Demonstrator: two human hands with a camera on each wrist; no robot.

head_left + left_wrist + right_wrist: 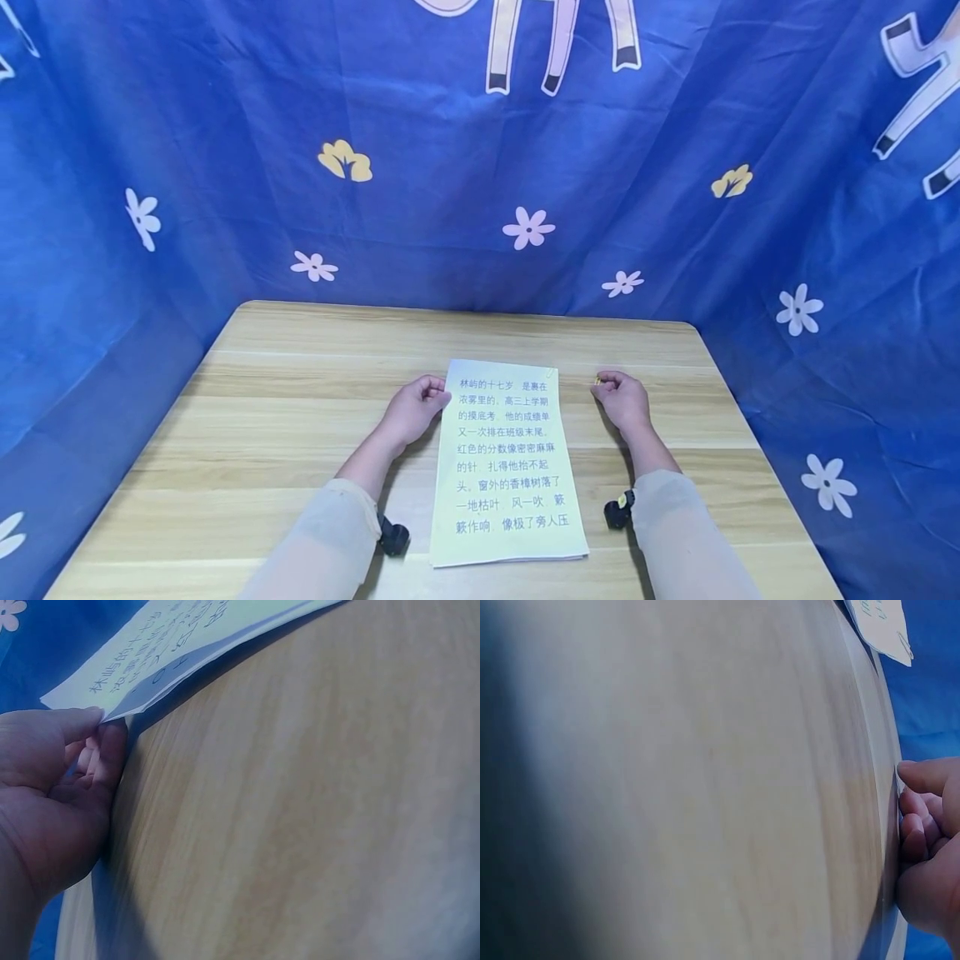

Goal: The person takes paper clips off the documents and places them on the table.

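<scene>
A stack of printed paper sheets (504, 467) lies near the middle of the table, its lines of text facing me. At its upper left edge my left hand (409, 412) pinches the sheets between thumb and fingers. In the left wrist view, the thumb (81, 722) lies over the corner, and the sheets spread slightly apart along their edge. A yellow paper clip (551, 372) sits on the top right corner of the stack. To the right of the paper, my right hand (626, 403) pinches a small yellow paper clip (597, 381), mostly hidden by the fingers.
The wood-grain table (300, 367) has rounded far corners. Behind it and along both sides hangs a blue curtain (420, 217) with flowers and animal legs printed on it. Each wrist wears a black camera, one of them the right wrist's camera (618, 512).
</scene>
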